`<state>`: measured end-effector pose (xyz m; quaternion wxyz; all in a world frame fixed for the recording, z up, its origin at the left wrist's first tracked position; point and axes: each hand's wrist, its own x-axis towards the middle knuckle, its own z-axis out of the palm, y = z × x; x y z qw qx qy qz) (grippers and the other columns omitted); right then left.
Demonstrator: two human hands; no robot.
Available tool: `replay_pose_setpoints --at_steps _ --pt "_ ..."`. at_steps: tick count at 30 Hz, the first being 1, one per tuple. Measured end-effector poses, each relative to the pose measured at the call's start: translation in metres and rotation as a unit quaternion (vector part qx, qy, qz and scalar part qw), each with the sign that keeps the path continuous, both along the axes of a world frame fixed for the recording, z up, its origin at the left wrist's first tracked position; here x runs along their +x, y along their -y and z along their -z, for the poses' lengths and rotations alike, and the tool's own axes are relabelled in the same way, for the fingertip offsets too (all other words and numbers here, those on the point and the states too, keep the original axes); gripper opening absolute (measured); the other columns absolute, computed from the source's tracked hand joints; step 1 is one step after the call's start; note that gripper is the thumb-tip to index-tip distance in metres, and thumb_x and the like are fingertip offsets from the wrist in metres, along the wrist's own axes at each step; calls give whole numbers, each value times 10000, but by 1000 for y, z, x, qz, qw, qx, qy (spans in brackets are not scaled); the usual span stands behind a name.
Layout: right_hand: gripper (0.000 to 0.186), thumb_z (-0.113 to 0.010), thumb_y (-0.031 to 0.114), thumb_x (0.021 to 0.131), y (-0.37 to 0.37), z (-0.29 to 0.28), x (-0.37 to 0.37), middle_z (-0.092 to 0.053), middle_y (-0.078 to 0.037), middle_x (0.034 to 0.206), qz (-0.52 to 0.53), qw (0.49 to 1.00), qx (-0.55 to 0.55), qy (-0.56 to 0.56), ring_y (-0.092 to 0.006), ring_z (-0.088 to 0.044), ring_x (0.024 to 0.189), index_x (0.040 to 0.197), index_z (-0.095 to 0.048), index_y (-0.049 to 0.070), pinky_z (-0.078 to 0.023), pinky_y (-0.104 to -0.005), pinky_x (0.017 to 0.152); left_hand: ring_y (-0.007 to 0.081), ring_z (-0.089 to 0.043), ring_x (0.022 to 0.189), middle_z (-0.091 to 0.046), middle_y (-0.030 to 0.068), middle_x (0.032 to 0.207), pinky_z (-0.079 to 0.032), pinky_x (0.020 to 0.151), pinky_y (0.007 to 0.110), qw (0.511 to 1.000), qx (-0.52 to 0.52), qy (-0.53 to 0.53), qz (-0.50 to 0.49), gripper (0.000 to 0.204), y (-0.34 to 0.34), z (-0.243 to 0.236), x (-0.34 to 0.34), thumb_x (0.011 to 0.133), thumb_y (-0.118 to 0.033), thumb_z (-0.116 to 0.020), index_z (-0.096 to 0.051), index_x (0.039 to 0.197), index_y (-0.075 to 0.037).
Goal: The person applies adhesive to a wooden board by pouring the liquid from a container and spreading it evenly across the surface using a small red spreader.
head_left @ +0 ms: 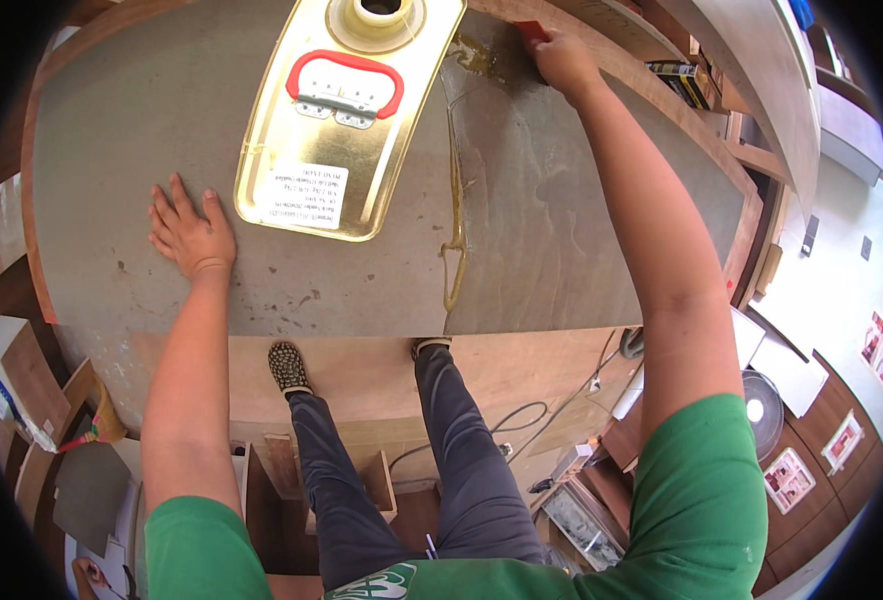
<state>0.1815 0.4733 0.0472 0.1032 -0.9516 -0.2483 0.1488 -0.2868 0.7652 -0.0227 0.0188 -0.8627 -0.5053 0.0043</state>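
My left hand (194,232) lies on the grey board (361,285) with its fingers spread, holding nothing. Close to the board's far edge, my right hand (565,62) is closed on a flat red spreader (531,33), of which only part shows. A patch of yellowish glue (476,58) lies beside the spreader, and a line of glue (454,255) runs from there toward me. To the right of that line the surface looks wet and smeared. Between my hands stands a gold-coloured metal can (361,155) with a red handle (346,75) and an open round spout (376,15).
Curved wooden panels (761,70) rise at the far right. Below the board's near edge are my feet in dark patterned shoes (288,368), with cables (526,415) near them. A fan (761,410) stands at the right, and a broom (106,415) at the left.
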Motion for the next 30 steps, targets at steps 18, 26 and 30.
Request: replay_pose_setpoints --at_steps 18,26,30 --pt "322 -561 162 909 -29 -22 -46 -688 -119 1205 -179 983 -19 -20 -346 -630 1126 1196 -708 167 -511 -442 943 297 -132 1544 -176 59 1676 -61 1235 538 1000 -13 23 4 714 2 -7 3 965 -496 -514 -257 1594 -277" --pt "389 -655 71 750 38 -22 -181 -662 -46 1148 -234 971 -14 49 -304 -610 1039 1133 -671 136 -528 -440 850 305 -141 1539 -194 75 1672 -65 1234 531 999 -11 31 8 652 8 -6 3 1003 -518 -435 -287 1590 -274" --pt "355 -643 72 771 66 -32 -250 -657 -30 1138 -246 969 -6 17 -280 -597 1037 1120 -670 129 -496 -427 835 309 -139 1538 -199 90 1668 -56 1235 533 1000 -14 26 8 661 6 -6 3 999 -537 -430 -304 1585 -257"
